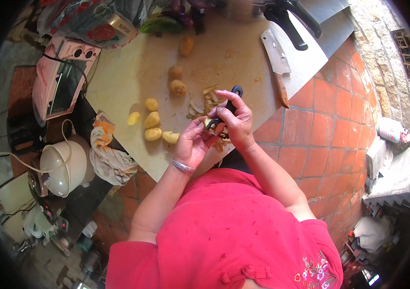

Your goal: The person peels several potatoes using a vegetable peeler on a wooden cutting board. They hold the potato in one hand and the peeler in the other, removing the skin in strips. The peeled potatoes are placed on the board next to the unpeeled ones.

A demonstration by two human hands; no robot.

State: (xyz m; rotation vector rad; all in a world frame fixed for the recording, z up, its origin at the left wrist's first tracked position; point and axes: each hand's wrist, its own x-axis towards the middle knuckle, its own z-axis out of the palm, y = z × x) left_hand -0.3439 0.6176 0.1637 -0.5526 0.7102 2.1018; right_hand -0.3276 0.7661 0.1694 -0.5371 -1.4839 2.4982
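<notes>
My right hand (pixel 239 121) grips a black-handled peeler (pixel 231 104), its head close to my left fingers. Against that head, my left hand (pixel 192 142) holds a partly peeled potato (pixel 208 122), mostly hidden by fingers and tool. Potato peelings (pixel 210 99) lie heaped on the table (pixel 239 68) just beyond both hands. Several peeled yellow potatoes (pixel 152 119) are grouped to the left, one of them (pixel 170 137) beside my left hand. Farther off sit unpeeled brown potatoes (pixel 178 87), with another (pixel 186 46) near the far side.
A cleaver (pixel 276 54) with a wooden handle lies at the table's right edge, near black pan handles (pixel 286 23). Eggplants (pixel 197 16) and a green vegetable (pixel 161 24) are at the back. At left are a pink oven (pixel 68 79), a cloth (pixel 109 155) and a white rice cooker (pixel 64 168).
</notes>
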